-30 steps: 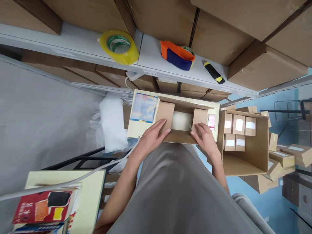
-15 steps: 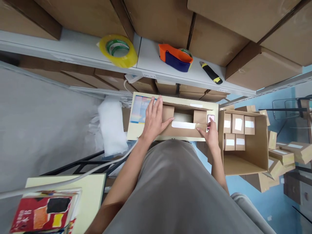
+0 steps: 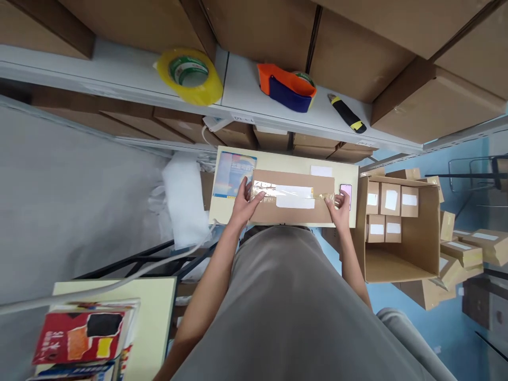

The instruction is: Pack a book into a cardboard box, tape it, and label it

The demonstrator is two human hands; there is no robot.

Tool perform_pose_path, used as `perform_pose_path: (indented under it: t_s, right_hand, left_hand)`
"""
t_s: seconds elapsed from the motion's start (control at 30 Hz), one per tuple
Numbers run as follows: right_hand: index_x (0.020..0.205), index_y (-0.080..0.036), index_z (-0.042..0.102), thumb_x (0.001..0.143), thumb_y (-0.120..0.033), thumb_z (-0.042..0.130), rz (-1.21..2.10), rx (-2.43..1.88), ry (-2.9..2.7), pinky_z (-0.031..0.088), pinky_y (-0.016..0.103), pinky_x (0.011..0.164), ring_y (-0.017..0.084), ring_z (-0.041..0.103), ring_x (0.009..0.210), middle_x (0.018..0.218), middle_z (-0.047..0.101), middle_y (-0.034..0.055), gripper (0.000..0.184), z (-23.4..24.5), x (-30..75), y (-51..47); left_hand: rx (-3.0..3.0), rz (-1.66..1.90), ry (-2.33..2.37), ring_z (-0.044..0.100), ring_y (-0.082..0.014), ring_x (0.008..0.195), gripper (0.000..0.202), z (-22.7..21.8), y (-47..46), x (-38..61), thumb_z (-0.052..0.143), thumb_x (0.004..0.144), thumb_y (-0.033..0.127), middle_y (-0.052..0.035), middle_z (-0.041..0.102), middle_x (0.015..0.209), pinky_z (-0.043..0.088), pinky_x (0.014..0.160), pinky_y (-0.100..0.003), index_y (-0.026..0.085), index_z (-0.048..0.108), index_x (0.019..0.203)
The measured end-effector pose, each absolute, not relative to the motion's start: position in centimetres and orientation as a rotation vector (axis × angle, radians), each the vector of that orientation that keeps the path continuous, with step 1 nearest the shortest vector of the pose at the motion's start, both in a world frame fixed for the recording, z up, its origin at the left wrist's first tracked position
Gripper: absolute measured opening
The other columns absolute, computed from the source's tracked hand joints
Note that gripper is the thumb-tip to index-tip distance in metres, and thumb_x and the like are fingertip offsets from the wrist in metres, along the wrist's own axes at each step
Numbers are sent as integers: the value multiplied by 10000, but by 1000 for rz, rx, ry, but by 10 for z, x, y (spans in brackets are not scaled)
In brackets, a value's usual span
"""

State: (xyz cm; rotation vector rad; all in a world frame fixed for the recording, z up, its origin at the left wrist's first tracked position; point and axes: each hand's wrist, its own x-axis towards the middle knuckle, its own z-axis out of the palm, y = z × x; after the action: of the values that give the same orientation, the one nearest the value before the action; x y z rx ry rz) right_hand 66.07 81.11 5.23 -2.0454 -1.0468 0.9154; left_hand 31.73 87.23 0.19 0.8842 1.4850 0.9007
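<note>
The closed cardboard box (image 3: 293, 210) sits mid-table on the small pale table (image 3: 286, 161), close to its front edge, with glossy tape (image 3: 270, 189) along its top seam. The left hand (image 3: 244, 201) lies fairly wide over the box's left end, thumb on top. The right hand (image 3: 340, 207) cups the right end beside a pink phone (image 3: 346, 188). I cannot tell how tightly it grips.
</note>
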Motion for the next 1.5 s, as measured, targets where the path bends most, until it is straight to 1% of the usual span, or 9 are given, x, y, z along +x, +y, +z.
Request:
perform_pose_path:
  t_s: [0.07, 0.13, 0.2, 0.27, 0.4, 0.6, 0.9, 1.13, 1.5]
  right_hand:
    - [1597, -216, 608, 872, -930, 677, 1154, -1959, -957, 649, 455, 1133, 309, 747, 1345, 1477, 760, 179, 1019, 48, 661, 815]
    - [1568, -234, 648, 928, -921, 618, 1340, -1888, -952, 646, 446, 1153, 315, 744, 1399, 1536, 763, 159, 939, 48, 661, 812]
    - [1541, -234, 673, 961, -896, 604, 1385, -1882, -957, 637, 442, 1174, 315, 751, 1401, 1560, 765, 145, 883, 52, 661, 803]
    - [1523, -230, 684, 971, -871, 630, 1363, -1903, -936, 627, 453, 1189, 319, 755, 1392, 1563, 767, 142, 848, 56, 661, 792]
    - [1488, -220, 725, 997, -858, 643, 1342, -1884, -899, 597, 484, 1229, 333, 736, 1428, 1563, 766, 150, 809, 55, 660, 782]
    - [1491, -240, 759, 949, -914, 675, 1334, -1830, -853, 595, 504, 1227, 370, 725, 1446, 1535, 793, 129, 869, 48, 660, 809]
    - [1433, -254, 797, 965, -906, 667, 1364, -1842, -831, 618, 517, 1183, 373, 748, 1386, 1474, 821, 113, 813, 52, 656, 773]
    - [1442, -256, 788, 938, -905, 702, 1348, -1785, -811, 604, 499, 1218, 361, 730, 1425, 1486, 817, 111, 825, 48, 656, 806]
    - [1507, -273, 762, 984, -861, 684, 1385, -1780, -792, 604, 524, 1220, 360, 727, 1435, 1501, 804, 109, 792, 45, 651, 756]
  left_hand:
    - [789, 858, 1393, 610, -414, 1597, 1155, 1, 875, 316, 956, 784, 736, -246, 581, 1747, 552, 1292, -558, 242, 519, 1733]
    - [772, 848, 1364, 667, -400, 1542, 1012, 5, 872, 316, 930, 810, 728, -206, 659, 1688, 584, 1264, -555, 260, 625, 1653]
    - [773, 849, 1387, 707, -389, 1494, 904, 11, 863, 318, 908, 840, 713, -185, 719, 1623, 602, 1246, -558, 262, 687, 1592]
    - [769, 845, 1423, 715, -387, 1484, 877, 15, 850, 319, 905, 852, 709, -178, 748, 1584, 602, 1248, -563, 254, 705, 1575]
    - [791, 844, 1439, 678, -392, 1533, 941, 14, 834, 319, 905, 845, 755, -178, 730, 1609, 561, 1296, -566, 230, 694, 1596]
    - [770, 887, 1404, 657, -415, 1551, 968, -4, 858, 314, 948, 826, 744, -164, 697, 1659, 583, 1278, -548, 253, 683, 1617]
    - [780, 886, 1430, 665, -408, 1540, 904, -2, 824, 311, 936, 849, 734, -139, 739, 1604, 567, 1298, -530, 253, 716, 1582]
    - [741, 913, 1425, 651, -415, 1552, 955, -9, 854, 314, 956, 805, 734, -157, 731, 1612, 539, 1321, -552, 230, 709, 1577]
    - [733, 845, 1447, 720, -405, 1456, 918, -7, 814, 304, 944, 813, 740, -139, 764, 1567, 638, 1186, -491, 230, 731, 1547]
